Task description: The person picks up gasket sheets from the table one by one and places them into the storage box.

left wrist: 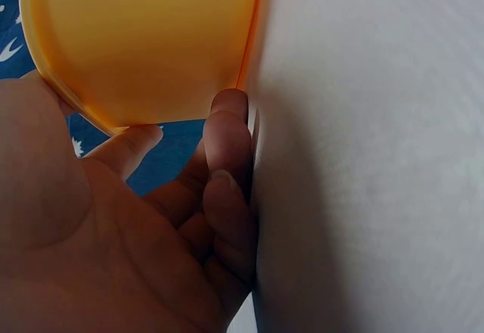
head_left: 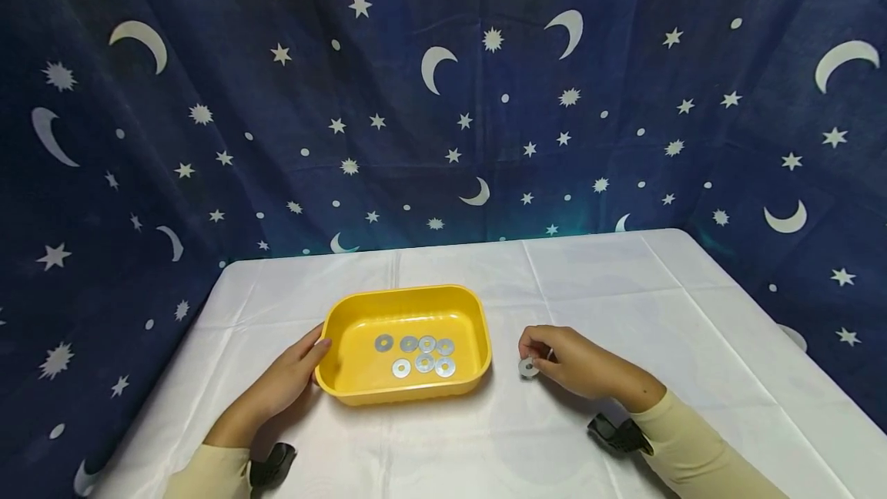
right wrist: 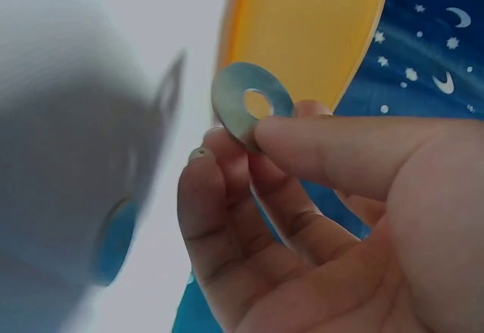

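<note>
A yellow plastic tray [head_left: 405, 390] stands on the table, with several flat metal washers [head_left: 401, 368] lying loose on its floor, mostly towards its right half. My left hand [head_left: 287, 376] grips the tray's left end, thumb over the rim and fingers against the outer wall. In the left wrist view, its lower fingers [left wrist: 227, 132] are curled beside the tray's bottom edge, close to the cloth. To the right of the tray, my right hand [head_left: 578, 364] pinches one washer [right wrist: 234, 110] between thumb and fingers, tilted and held above the cloth.
A white cloth [head_left: 589, 276] covers the table. Dark blue curtain [head_left: 388, 83] with moons and stars hangs behind and at both sides. In the right wrist view, a small bluish round shape [right wrist: 117, 242] shows on the white surface. Black straps [head_left: 272, 467] sit at both wrists.
</note>
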`<control>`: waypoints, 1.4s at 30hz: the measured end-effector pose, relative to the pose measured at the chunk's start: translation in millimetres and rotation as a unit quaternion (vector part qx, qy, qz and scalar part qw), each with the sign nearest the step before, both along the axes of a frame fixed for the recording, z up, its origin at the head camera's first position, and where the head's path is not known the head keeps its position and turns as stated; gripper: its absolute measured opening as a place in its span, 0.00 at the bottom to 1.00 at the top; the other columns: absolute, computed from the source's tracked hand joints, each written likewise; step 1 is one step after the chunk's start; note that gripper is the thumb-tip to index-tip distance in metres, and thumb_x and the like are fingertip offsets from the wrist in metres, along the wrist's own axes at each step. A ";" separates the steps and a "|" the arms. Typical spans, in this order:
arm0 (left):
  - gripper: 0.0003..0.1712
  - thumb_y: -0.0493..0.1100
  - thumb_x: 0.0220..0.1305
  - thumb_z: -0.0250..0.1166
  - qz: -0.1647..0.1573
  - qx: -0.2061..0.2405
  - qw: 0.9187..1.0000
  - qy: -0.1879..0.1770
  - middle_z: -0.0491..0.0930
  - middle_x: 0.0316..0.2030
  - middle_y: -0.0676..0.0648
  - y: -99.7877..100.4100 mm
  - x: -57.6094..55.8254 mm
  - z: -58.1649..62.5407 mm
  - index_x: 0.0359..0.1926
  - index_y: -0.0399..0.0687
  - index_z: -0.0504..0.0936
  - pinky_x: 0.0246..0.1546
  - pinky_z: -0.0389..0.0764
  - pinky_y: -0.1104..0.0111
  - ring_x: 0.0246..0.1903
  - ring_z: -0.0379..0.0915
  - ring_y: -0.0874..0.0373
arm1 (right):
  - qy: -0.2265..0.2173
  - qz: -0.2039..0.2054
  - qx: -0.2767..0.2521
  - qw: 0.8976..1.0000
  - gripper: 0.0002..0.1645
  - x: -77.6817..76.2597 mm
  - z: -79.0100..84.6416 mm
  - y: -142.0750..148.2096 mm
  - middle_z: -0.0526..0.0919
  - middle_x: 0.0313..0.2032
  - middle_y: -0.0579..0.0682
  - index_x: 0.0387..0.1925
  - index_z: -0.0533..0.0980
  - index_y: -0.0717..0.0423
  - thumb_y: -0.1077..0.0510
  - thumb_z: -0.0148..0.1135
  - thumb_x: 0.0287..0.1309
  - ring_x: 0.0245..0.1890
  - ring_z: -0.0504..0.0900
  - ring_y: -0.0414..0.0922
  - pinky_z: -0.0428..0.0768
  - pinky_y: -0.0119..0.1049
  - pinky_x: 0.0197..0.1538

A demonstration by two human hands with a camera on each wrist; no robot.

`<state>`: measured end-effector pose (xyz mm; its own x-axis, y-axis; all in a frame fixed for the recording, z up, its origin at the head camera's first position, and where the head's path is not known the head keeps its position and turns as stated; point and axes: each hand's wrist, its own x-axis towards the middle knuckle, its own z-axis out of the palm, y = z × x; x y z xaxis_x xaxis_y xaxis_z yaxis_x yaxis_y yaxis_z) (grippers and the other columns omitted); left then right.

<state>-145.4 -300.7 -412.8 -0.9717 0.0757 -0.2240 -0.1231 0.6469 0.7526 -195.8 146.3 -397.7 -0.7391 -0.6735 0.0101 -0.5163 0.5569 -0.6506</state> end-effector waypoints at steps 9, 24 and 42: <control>0.39 0.64 0.78 0.40 0.002 0.001 1.000 0.002 0.58 0.76 0.38 -0.9 -1.6 -2.6 0.80 0.52 0.49 0.73 0.43 0.37 0.76 0.51 0.37 | 0.003 0.038 -0.044 0.998 0.11 0.9 25.7 -19.5 0.82 0.33 0.39 0.40 0.78 0.48 0.68 0.63 0.62 0.34 0.78 0.33 0.82 0.29 0.41; 0.37 0.62 0.78 0.41 0.003 -0.004 1.000 0.009 0.75 0.57 0.39 -1.0 -2.4 -0.8 0.80 0.52 0.51 0.74 0.49 0.37 0.64 0.63 0.43 | 0.012 0.069 -0.047 0.996 0.10 -9.5 53.2 -79.0 0.83 0.33 0.45 0.44 0.82 0.55 0.67 0.64 0.62 0.31 0.76 0.36 0.81 0.28 0.39; 0.36 0.60 0.79 0.42 -0.005 0.007 1.000 0.020 0.61 0.74 0.38 -0.7 -2.0 -0.4 0.79 0.52 0.51 0.74 0.47 0.38 0.74 0.55 0.40 | 0.000 0.171 0.063 0.983 0.12 -41.2 81.7 -179.0 0.86 0.38 0.53 0.43 0.83 0.55 0.69 0.59 0.64 0.33 0.78 0.41 0.80 0.27 0.42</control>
<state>-147.4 -301.4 -413.2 -0.9789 0.0888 -0.1841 -0.0862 0.6373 0.7658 -237.0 -32.7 -316.0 -0.4698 -0.8782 -0.0893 -0.6878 0.4276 -0.5865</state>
